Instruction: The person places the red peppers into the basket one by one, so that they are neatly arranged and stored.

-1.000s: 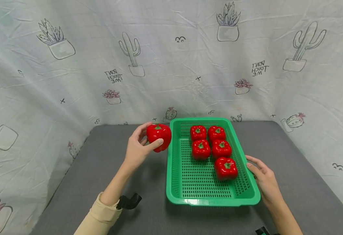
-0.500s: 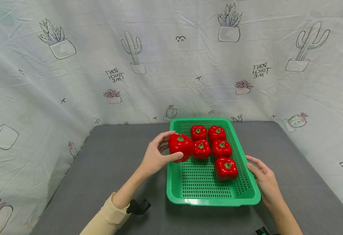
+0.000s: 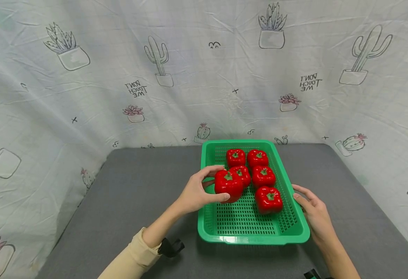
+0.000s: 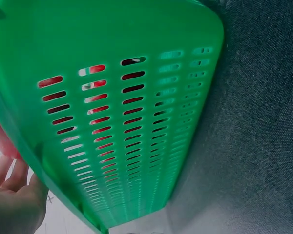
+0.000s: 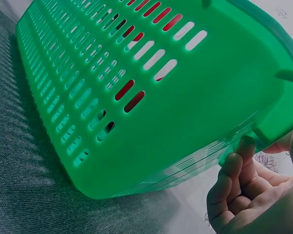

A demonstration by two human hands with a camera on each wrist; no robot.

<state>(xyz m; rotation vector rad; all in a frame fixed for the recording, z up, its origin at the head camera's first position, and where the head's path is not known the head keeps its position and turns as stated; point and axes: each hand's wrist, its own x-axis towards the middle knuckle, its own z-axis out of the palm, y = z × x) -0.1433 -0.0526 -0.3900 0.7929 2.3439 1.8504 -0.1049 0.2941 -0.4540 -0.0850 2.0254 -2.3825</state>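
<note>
In the head view my left hand (image 3: 197,193) grips a red bell pepper (image 3: 228,187) between thumb and fingers, stem up, over the left part of a green slotted basket (image 3: 204,228). The held pepper partly overlaps another bell pepper (image 3: 243,174) lying behind it. Several more red bell peppers (image 3: 268,200) sit in the basket's middle and right side. My right hand (image 3: 313,209) holds the basket's right rim, thumb on top; the right wrist view shows its fingers (image 5: 233,165) curled under that rim. Low in the left wrist view, the left hand (image 4: 17,195) shows beyond the basket wall.
The basket stands on a grey cloth-covered table (image 3: 148,174). Behind and at both sides hangs a pale curtain (image 3: 190,77) printed with cacti. A black strap (image 3: 170,247) is on the left wrist, by a cream sleeve (image 3: 137,252).
My left hand has carried the bell pepper rightward and toward me, from beside the basket's left edge to over its inside. The right hand and basket have stayed put.
</note>
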